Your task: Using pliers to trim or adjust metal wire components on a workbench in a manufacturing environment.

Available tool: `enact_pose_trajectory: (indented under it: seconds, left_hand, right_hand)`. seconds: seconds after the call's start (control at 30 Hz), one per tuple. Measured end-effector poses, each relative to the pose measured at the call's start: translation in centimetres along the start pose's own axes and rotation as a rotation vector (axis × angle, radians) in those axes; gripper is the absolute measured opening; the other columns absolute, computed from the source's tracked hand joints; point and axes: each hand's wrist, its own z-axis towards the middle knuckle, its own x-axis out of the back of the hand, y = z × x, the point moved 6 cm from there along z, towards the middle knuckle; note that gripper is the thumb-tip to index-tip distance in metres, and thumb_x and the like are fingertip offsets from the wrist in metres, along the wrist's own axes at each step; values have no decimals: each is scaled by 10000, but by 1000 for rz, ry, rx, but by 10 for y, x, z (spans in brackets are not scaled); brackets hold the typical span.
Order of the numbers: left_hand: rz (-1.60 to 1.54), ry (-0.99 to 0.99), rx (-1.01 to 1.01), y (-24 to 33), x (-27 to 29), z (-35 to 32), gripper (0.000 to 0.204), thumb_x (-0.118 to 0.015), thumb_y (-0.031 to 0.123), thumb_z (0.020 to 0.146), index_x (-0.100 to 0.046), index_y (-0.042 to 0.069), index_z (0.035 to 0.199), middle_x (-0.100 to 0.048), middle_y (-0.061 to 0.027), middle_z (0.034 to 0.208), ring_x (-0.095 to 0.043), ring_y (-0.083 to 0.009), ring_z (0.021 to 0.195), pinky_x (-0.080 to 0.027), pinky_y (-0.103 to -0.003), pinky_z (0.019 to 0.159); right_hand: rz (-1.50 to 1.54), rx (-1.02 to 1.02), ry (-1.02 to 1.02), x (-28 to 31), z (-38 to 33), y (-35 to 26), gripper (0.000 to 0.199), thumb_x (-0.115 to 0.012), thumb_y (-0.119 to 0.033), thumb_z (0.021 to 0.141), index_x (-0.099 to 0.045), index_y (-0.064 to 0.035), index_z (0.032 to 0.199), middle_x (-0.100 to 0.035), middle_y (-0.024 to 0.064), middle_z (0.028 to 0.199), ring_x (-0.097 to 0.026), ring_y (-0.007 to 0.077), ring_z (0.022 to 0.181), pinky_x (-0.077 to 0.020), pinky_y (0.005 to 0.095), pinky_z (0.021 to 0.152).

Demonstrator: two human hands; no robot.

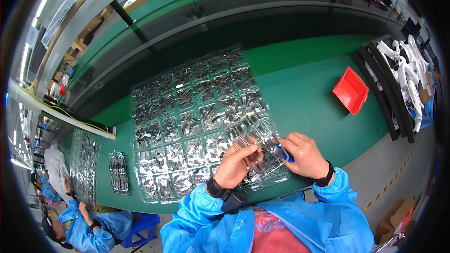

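Observation:
A clear plastic tray (154, 93) with many compartments lies on the green table, each compartment filled with small shiny metal parts (190, 124). My left hand (236, 161) rests over the tray's near right corner, its fingers pinched on a small metal part. My right hand (302, 154) sits just to the right, over the tray's edge, gripping a blue-handled tool (284, 153) whose tip points toward the left hand. Both wrists carry dark bands, and the sleeves are blue.
A red bin (351, 90) stands on the table at the right. Beyond it a black rack (382, 98) holds white moulded parts. To the left lie a small dark tray (118, 173) and another clear tray (84, 164), where a person in blue works.

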Motion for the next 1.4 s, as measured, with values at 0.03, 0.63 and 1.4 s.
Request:
enact_pose_trajectory:
  seconds: [0.03, 0.63, 1.4]
  left_hand:
    - [-12, 42, 6, -1, 1, 1, 172, -566, 126, 891, -533, 68, 1050, -558, -64, 847, -542, -180, 735, -462, -332, 674]
    - [39, 13, 105, -11, -6, -4, 199, -549, 211, 926, -587, 20, 884, -566, -44, 737, -505, -125, 612, -412, -252, 555]
    - [-2, -23, 36, 4, -4, 8, 355, -460, 286, 966, -507, 21, 1198, -608, -93, 876, -603, -198, 766, -500, -310, 677]
  right_hand:
    - [2, 4, 0, 1, 0, -1, 447, -693, -64, 626, -587, -41, 1060, -545, 104, 846, -563, 285, 793, -472, 381, 688]
    - [120, -65, 80, -5, -1, -2, 462, -705, -62, 664, -567, -34, 1104, -543, 119, 841, -560, 297, 781, -469, 382, 668]
    - [8, -163, 41, -6, 4, 13, 431, -700, -76, 673, -585, -43, 1087, -543, 111, 799, -573, 289, 751, -475, 389, 657]
